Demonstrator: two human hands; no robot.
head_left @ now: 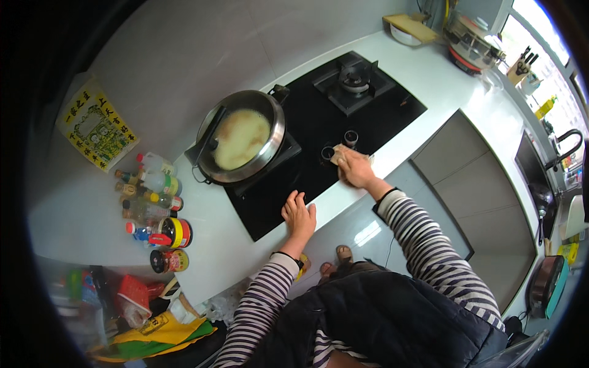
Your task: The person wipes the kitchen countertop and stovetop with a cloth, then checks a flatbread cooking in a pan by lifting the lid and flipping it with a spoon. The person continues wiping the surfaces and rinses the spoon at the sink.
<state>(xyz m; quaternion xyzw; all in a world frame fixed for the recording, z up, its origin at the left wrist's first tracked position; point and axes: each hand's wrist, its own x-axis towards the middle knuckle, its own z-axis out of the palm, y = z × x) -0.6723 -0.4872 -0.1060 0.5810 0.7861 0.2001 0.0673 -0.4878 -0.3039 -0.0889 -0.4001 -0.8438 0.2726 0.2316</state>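
My right hand (356,168) presses a small light-brown cloth (337,154) down on the front part of the black glass cooktop (313,165). Two round dark knobs (351,137) sit right beside the cloth. Over the cooktop's front edge, my left hand (299,214) holds nothing, its fingers bent and slightly apart. Left of both hands, a steel wok (270,145) stands on the left burner with cloudy pale liquid (242,138) inside. A dark-handled utensil (211,132) lies across the wok's left side. Part of the cloth is hidden under my fingers.
A bare burner (354,80) is at the cooktop's far right. Several sauce bottles (150,208) and jars (170,260) line the left counter. At the back right stand a lidded pot (472,43) and a knife block (518,72). A sink (527,159) lies to the right.
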